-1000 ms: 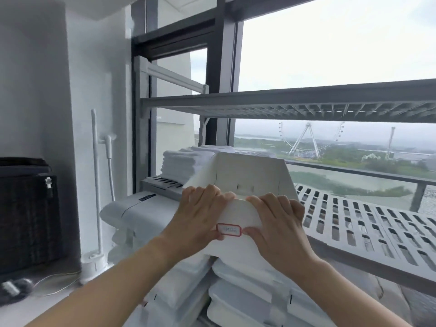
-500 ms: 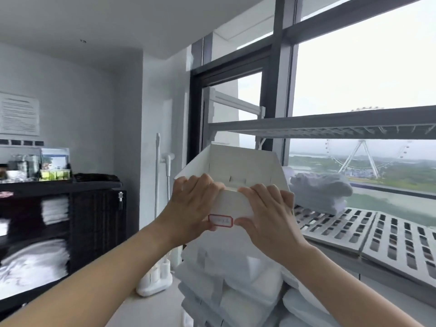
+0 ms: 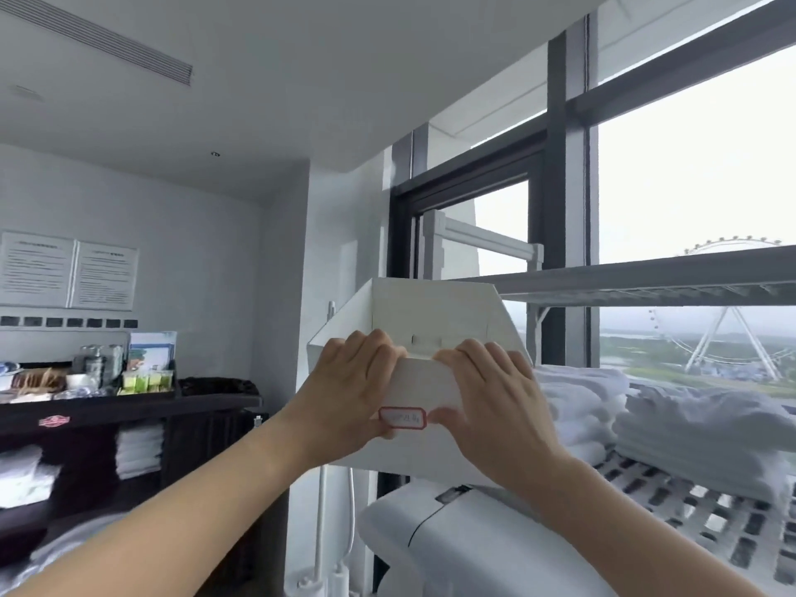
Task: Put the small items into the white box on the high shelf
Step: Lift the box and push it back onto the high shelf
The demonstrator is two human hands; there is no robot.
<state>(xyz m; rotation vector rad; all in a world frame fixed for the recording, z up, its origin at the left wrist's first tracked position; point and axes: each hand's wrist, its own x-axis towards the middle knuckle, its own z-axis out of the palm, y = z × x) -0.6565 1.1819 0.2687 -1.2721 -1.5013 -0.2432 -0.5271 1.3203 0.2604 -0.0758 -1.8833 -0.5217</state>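
Observation:
An open white cardboard box (image 3: pixel 435 310) with a red-bordered label on its front is held up in front of me, level with the grey high shelf (image 3: pixel 646 280). My left hand (image 3: pixel 349 392) grips the box's near rim on the left, fingers curled over the edge. My right hand (image 3: pixel 495 394) grips the same rim on the right. The inside of the box is hidden from here, so I cannot tell what it holds.
Folded white towels (image 3: pixel 672 428) lie on a slatted shelf (image 3: pixel 689 523) at the right, by a large window. White bundled packs (image 3: pixel 465 549) sit below the box. A dark service cart (image 3: pixel 129 428) with small supplies (image 3: pixel 146 379) and towels stands at the left.
Both hands have lifted the box higher, from above the white packs to the level of the upper shelf. The view has swung up and left, showing the ceiling and the cart.

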